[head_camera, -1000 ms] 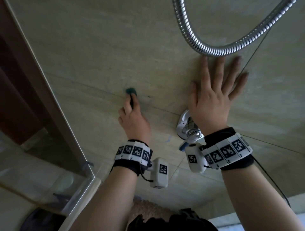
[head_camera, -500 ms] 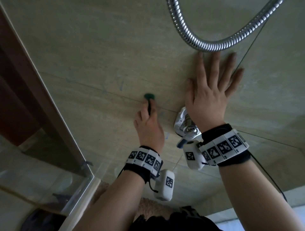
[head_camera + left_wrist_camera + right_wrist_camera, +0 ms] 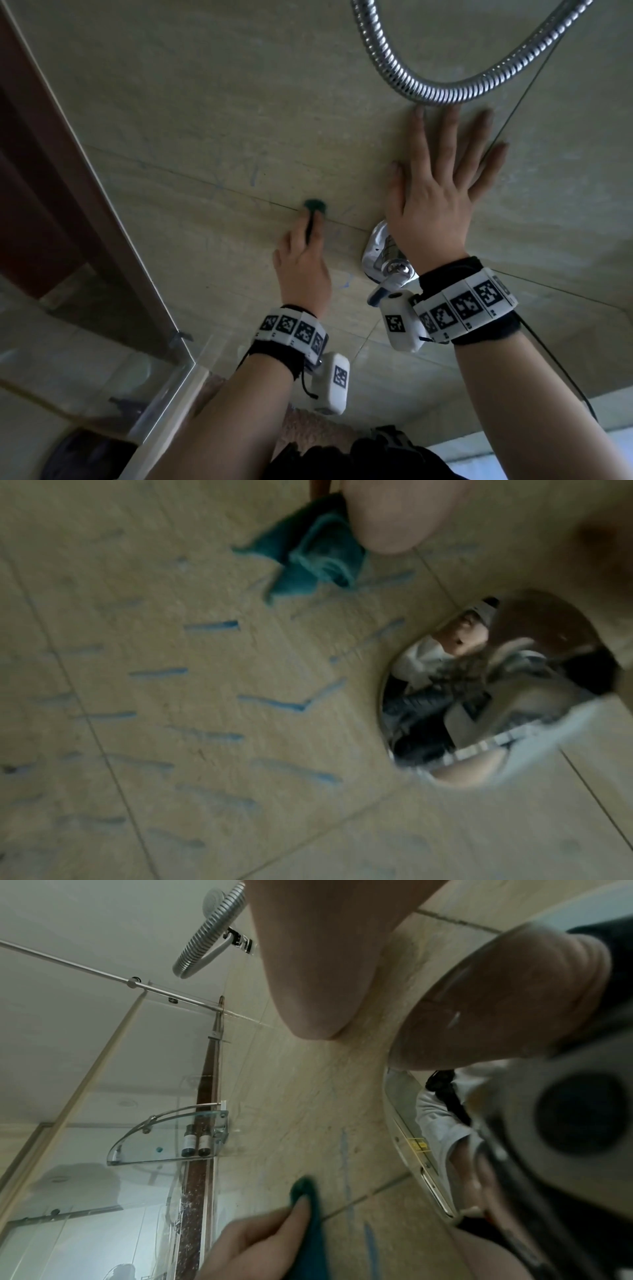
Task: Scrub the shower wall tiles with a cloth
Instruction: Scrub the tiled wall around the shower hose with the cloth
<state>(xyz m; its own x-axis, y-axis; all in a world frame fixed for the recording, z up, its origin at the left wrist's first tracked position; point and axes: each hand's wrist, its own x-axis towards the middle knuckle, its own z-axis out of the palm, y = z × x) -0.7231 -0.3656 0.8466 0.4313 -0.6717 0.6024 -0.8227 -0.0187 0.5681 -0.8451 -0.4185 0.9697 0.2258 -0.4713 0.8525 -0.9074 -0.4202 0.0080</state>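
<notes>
Beige tiled shower wall (image 3: 212, 102) carries faint blue streaks (image 3: 212, 625) across several tiles. Glass shower panel (image 3: 85, 359) meets the wall at its left edge. Chrome shower hose (image 3: 428, 92) loops across the wall's upper right. Right hand (image 3: 435, 192) lies flat on the wall just below the hose loop, fingers straight and spread. Left hand (image 3: 301, 263) pinches a small teal cloth (image 3: 315, 205), bunched and pressed on a grout line left of the chrome valve (image 3: 387, 257), which sits beneath the right wrist.
</notes>
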